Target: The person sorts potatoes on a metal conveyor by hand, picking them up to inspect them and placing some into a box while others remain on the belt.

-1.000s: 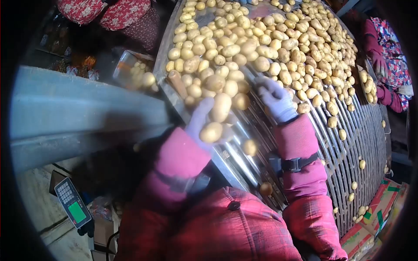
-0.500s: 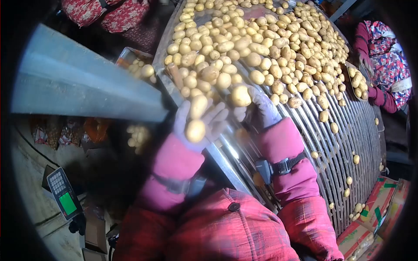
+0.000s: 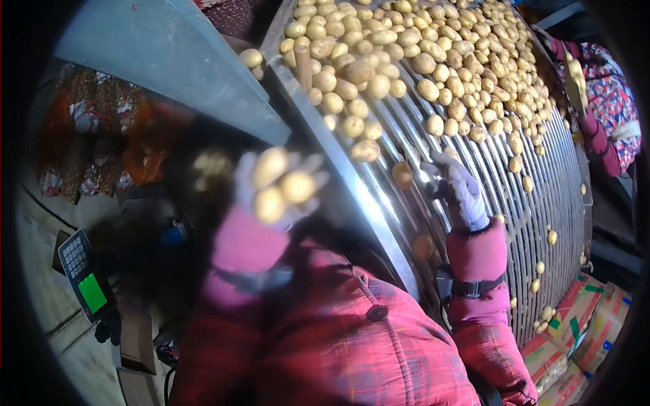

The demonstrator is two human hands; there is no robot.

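Blurred by motion, my left hand (image 3: 301, 206) in a pale glove is off the left edge of the metal rack (image 3: 369, 203), palm up, with three potatoes (image 3: 271, 167) cupped in it. My right hand (image 3: 464, 193), gloved too, is over the slats with its fingers apart and no potato visible in them. Just left of its fingertips is a brownish potato (image 3: 402, 175); another potato (image 3: 422, 246) shows dimly lower down. Ahead of both hands a large heap of potatoes (image 3: 467, 64) covers the far part of the rack.
A grey metal beam (image 3: 176, 68) slants in from the upper left. Below it are bagged goods (image 3: 88, 135) and a scale display (image 3: 93, 292) with a green screen. Another person (image 3: 606, 101) stands at the right side of the rack. Cardboard boxes (image 3: 575, 318) are stacked at lower right.
My left hand has moved left and away from the rack, with three potatoes in it now. My right hand has moved right and down, and the potato beside it is gone from its fingers.
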